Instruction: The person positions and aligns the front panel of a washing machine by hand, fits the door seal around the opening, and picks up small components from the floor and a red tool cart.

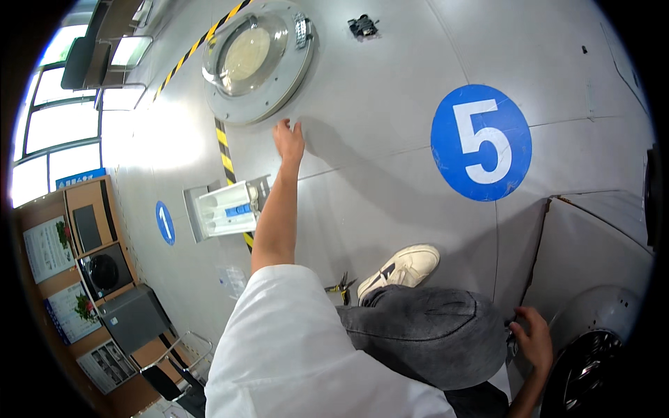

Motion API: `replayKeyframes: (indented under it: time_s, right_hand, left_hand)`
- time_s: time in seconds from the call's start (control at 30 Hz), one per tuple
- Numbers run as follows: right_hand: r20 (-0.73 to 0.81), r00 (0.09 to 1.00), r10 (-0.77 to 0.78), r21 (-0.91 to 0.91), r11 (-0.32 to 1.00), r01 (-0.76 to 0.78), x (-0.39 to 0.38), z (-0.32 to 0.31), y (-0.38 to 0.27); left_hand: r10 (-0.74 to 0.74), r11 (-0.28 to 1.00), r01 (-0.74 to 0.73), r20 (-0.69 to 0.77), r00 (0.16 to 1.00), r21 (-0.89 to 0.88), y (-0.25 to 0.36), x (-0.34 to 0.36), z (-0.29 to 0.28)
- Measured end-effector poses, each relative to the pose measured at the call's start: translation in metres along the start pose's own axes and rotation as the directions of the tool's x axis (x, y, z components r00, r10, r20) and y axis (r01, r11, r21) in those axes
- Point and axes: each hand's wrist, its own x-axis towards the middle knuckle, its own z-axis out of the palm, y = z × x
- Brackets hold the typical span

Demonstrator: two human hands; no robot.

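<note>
A round washing machine door (275, 97) with a grey ring and a clear domed glass lies on the floor, its metal hinge on the far right side. My left hand (288, 143) reaches out just short of its near rim, holding nothing, with thumb and fingers apart. Low on the right, my right hand (535, 338) is beside my knee and close to a grey washing machine (592, 258) with an open, dark drum mouth (592, 362). Its fingers are curled in around a small dark spot; what they hold, if anything, is too small to make out.
A white detergent drawer (226, 211) with a blue insert lies left of my forearm. Pliers (341, 287) and a clear plastic bag (232, 280) lie near my shoe (401, 270). A small black part (363, 26) lies beyond. Chairs (104, 63) and a display board (90, 244) stand left.
</note>
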Motion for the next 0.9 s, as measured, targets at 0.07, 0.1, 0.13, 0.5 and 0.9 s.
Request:
replayKeyframes:
  time_s: [0.07, 0.1, 0.13, 0.5, 0.9]
  right_hand:
    - [0.003, 1.0, 0.008, -0.003, 1.0, -0.008, -0.001, -0.001, -0.006]
    - [-0.001, 1.0, 0.007, -0.006, 1.0, -0.007, -0.001, -0.001, -0.007]
    - [0.0, 1.0, 0.006, -0.012, 1.0, -0.006, -0.002, -0.002, -0.009]
    - [-0.09, 0.996, -0.012, 0.004, 1.0, 0.013, -0.013, -0.02, -0.022]
    - [-0.227, 0.961, -0.156, -0.07, 0.987, 0.143, -0.055, -0.038, -0.042]
  left_hand:
    - [-0.06, 0.997, 0.057, 0.04, 0.997, 0.061, -0.003, 0.003, 0.011]
    - [-0.11, 0.991, 0.104, 0.068, 0.992, 0.089, -0.006, 0.005, 0.014]
    - [-0.148, 0.986, 0.139, 0.087, 0.985, 0.095, -0.008, 0.008, 0.015]
    - [0.178, 0.849, 0.02, 0.321, 0.93, -0.528, 0.136, -0.019, 0.02]
    - [0.867, 0.214, 0.569, 0.422, 0.264, -0.794, 0.476, -0.21, -0.124]
